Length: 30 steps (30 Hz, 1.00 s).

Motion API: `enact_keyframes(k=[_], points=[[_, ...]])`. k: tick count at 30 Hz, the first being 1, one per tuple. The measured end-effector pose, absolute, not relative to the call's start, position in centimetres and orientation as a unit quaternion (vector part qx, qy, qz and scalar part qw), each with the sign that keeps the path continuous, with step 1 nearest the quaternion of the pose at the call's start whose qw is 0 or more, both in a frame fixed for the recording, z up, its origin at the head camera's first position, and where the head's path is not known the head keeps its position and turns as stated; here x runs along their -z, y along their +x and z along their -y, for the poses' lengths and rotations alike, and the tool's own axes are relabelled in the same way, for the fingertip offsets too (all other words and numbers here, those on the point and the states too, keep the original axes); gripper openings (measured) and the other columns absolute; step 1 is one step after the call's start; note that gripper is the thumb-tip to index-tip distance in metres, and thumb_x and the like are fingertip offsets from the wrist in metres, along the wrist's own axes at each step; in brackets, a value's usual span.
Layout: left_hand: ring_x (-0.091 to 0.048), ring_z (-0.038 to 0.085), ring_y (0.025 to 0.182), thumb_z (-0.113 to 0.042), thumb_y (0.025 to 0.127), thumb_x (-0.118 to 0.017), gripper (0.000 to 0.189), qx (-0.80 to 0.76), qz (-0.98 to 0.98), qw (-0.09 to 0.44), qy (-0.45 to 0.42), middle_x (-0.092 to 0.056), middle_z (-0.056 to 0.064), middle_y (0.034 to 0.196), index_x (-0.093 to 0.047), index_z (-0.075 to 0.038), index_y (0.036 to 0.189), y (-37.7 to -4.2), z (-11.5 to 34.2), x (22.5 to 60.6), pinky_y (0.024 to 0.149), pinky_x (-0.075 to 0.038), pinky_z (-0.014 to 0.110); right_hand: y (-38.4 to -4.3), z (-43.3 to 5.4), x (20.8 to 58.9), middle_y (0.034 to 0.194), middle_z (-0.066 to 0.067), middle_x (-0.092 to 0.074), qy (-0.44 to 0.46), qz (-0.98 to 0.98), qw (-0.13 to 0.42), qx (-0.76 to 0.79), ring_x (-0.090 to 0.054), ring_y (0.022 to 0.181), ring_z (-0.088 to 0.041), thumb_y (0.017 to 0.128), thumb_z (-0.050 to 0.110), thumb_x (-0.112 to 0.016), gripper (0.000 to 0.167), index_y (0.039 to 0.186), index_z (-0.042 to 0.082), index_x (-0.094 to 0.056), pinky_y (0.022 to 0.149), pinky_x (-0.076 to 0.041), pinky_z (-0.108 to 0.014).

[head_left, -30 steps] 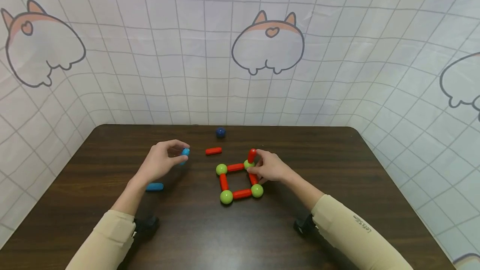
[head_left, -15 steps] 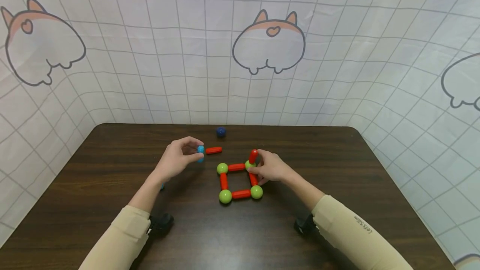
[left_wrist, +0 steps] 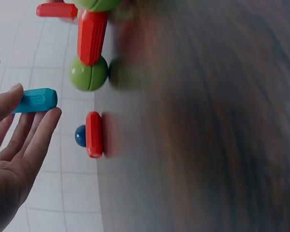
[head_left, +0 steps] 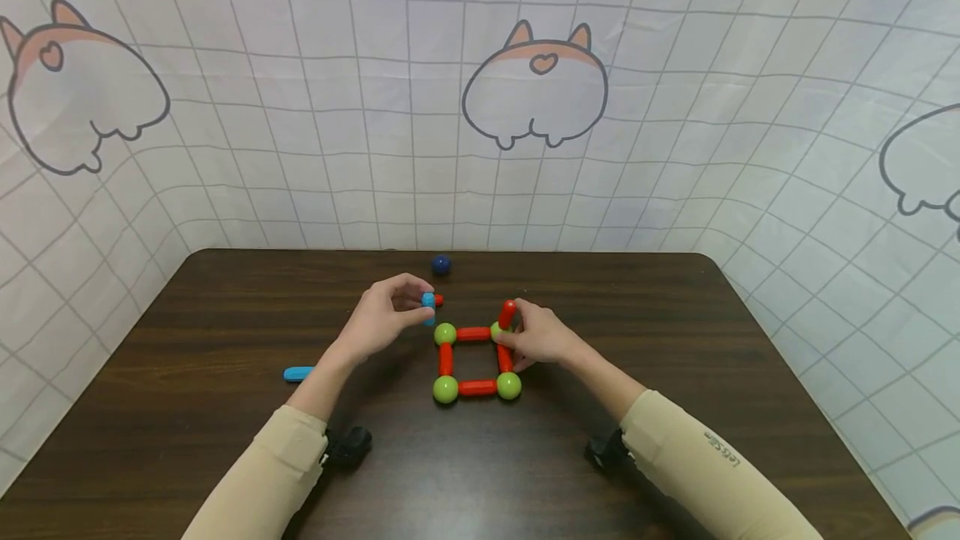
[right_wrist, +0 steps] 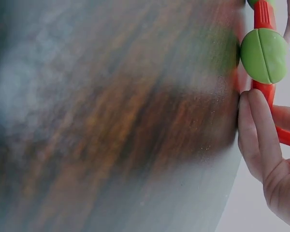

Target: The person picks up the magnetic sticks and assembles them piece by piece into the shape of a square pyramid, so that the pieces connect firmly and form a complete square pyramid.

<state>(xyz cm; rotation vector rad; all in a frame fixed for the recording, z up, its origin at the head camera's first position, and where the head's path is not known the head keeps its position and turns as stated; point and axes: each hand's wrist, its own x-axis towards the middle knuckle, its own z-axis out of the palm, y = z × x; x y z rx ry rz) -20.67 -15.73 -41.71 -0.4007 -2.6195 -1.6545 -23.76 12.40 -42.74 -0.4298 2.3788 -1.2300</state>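
Left hand point(head_left: 382, 319) has travelled rightward since a second ago, bringing the light-blue rod point(head_left: 428, 308) from well apart to near the square frame point(head_left: 477, 388); right hand point(head_left: 543, 336) has kept its place at the frame's far right corner.

Remote feed, largest item first: I see white gridded cloth point(head_left: 337, 107) with dog drawings behind the dark wood table point(head_left: 675, 340). Cream sleeves point(head_left: 255, 473) reach in from the near side.

Left fingers: closed to the rod's thickness, thumb opposing fingertips, light-blue rod pinched between. It is held roughly upright; in the left wrist view I note its lower end projecting past the fingertips, clear of the table. From the head view it sits just left of the far left green ball point(head_left: 446, 334), apart from it.

Right fingers: closed about the frame's far right corner, index by the top of the standing red rod point(head_left: 507, 314), others alongside the right-hand side rod. How firmly, I cannot tell.

Frame: four red rods joined by four green balls, lying on the table.

Smaller, loose: second light-blue rod point(head_left: 297, 374), beside the left forearm; loose red rod point(left_wrist: 94, 135), partly hidden behind the left hand's rod in the head view; dark-blue ball point(head_left: 441, 265) near the table's far edge.
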Motion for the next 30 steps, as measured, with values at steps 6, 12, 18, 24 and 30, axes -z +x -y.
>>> enact_keyframes(k=[6,12,18,24,30], points=[[-0.068,0.024,0.104,-0.011,0.094,-0.077,0.029,0.534,0.834,0.009,-0.137,-0.07,0.007,0.114,-0.067,-0.007,0.12,-20.9,14.7,41.6,0.089,-0.056,0.042,-23.7,-12.4,42.7,0.08,-0.013,-0.068,-0.151,-0.859,0.21,0.441,-0.071,0.06,-0.024,0.099,0.012,-0.07,0.03,0.121,0.002,-0.053,0.058,-0.06,-0.036],[-0.068,0.024,0.104,-0.012,0.094,-0.078,0.03,0.528,0.838,0.003,-0.139,-0.07,0.006,0.112,-0.067,-0.006,0.121,-21.1,14.1,41.8,0.09,-0.056,0.042,-23.7,-12.4,42.8,0.08,-0.013,-0.068,-0.153,-0.859,0.212,0.441,-0.071,0.06,-0.024,0.099,0.013,-0.07,0.03,0.121,0.003,-0.053,0.059,-0.06,-0.037],[-0.067,0.024,0.105,-0.009,0.094,-0.077,0.029,0.522,0.841,-0.006,-0.143,-0.07,0.006,0.112,-0.068,-0.006,0.121,-21.3,14.0,41.9,0.09,-0.056,0.042,-23.8,-12.3,42.8,0.08,-0.013,-0.068,-0.151,-0.86,0.211,0.439,-0.071,0.059,-0.024,0.099,0.013,-0.07,0.03,0.122,0.003,-0.052,0.058,-0.06,-0.036],[-0.067,0.024,0.105,-0.009,0.094,-0.077,0.028,0.516,0.844,-0.011,-0.146,-0.07,0.004,0.11,-0.069,-0.009,0.12,-21.4,14.0,41.9,0.09,-0.056,0.043,-23.8,-12.2,42.9,0.079,-0.013,-0.069,-0.149,-0.859,0.214,0.441,-0.071,0.06,-0.024,0.099,0.014,-0.07,0.032,0.122,0.002,-0.052,0.058,-0.06,-0.036],[-0.067,0.024,0.105,-0.009,0.093,-0.078,0.026,0.507,0.848,-0.007,-0.155,-0.071,0.002,0.11,-0.071,-0.012,0.118,-21.4,13.9,41.8,0.089,-0.056,0.043,-23.8,-12.3,42.9,0.077,-0.012,-0.069,-0.153,-0.86,0.215,0.436,-0.071,0.059,-0.023,0.1,0.015,-0.07,0.033,0.124,0.002,-0.053,0.059,-0.06,-0.036]])
